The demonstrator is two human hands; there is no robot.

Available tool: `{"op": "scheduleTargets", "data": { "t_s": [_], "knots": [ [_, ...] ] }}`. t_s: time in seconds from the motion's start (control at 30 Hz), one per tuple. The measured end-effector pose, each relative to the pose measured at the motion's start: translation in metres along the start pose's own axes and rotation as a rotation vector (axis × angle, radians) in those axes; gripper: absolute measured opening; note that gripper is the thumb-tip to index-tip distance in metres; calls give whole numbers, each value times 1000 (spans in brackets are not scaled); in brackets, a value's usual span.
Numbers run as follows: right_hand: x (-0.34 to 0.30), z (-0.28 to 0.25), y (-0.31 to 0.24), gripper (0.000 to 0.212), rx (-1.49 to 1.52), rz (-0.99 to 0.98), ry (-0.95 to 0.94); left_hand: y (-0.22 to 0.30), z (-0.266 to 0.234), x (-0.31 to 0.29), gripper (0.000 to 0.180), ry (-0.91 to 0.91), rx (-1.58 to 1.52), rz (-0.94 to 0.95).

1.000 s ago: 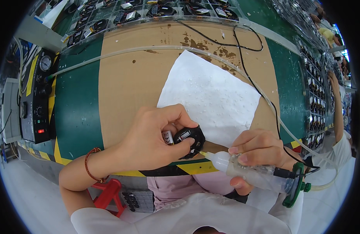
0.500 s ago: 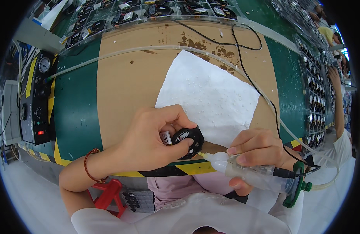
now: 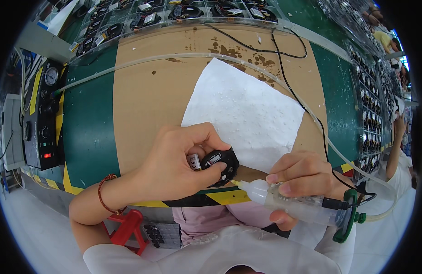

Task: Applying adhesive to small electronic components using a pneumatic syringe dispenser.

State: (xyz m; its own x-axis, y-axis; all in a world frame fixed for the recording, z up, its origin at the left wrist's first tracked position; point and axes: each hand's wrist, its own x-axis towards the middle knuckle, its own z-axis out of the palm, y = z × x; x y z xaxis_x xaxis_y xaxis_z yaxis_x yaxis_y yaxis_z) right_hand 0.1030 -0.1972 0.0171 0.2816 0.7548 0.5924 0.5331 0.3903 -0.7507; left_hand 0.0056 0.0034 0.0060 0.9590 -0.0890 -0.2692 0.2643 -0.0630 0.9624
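My left hand point(image 3: 181, 157) pinches a small rounded black plastic housing point(image 3: 221, 165) between thumb and fingers. A silver-white labelled piece point(image 3: 194, 161) sits beside the housing, under my curled fingers. In my right hand point(image 3: 307, 178) is a clear dispensing syringe point(image 3: 284, 201) with a white nozzle, a yellowish tip point(image 3: 236, 182) and a green cap point(image 3: 345, 217). The tip points left at the lower right edge of the housing; whether it touches I cannot tell. Both hands are over the table's front edge.
A white sheet point(image 3: 243, 114) dotted with droplets lies on brown cardboard point(image 3: 147, 100). A clear hose point(image 3: 174, 55) runs from a black dispenser box point(image 3: 42, 123) to the syringe, beside a black cable point(image 3: 284, 73). Trays of similar parts point(image 3: 185, 13) stand behind; a co-worker's arm point(image 3: 396, 146) is at right.
The syringe tip has shifted very slightly left along the housing. My left hand looks still. At the right, the co-worker's arm has come down and nearer.
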Motion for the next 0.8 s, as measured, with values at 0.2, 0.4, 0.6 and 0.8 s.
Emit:
{"op": "scheduleTargets", "data": {
  "t_s": [0.2, 0.4, 0.6, 0.8],
  "knots": [
    [-2, 1, 3, 41, -5, -43, 49, 0, 0, -1, 18, 5, 4, 5],
    [-2, -1, 2, 40, 6, -30, 9, -2, 0, -1, 17, 4, 9, 5],
    [-4, 2, 8, 33, -78, -122, 150, -2, 1, -1, 17, -16, 54, 32],
    [-3, 5, 9, 38, -115, -82, 112, -2, 1, 0, 16, -14, 62, 46]
  ]
}}
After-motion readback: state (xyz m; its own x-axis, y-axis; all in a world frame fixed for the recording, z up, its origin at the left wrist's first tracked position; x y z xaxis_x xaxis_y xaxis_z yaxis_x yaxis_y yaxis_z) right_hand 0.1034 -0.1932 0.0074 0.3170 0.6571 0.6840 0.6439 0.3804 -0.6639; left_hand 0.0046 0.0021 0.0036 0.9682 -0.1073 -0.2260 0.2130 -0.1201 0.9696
